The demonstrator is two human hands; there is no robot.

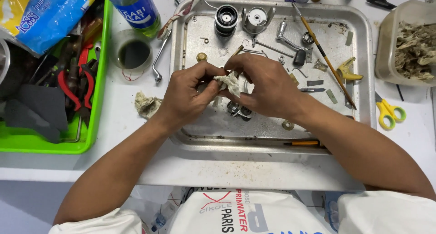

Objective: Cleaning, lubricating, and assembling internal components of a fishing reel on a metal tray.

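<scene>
Grey metal tray (363,79) holds scattered small metal reel parts (254,20), mostly untouched. Left hand (186,95) and right hand (268,86), fingers closed, pinch a crumpled off-white rag (231,83).

Bare forearms, short white sleeves, white shirt with printed lettering

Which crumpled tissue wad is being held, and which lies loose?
The wad pinched between left hand and right hand over the metal tray is held; the other wad lies left of the tray.
</scene>
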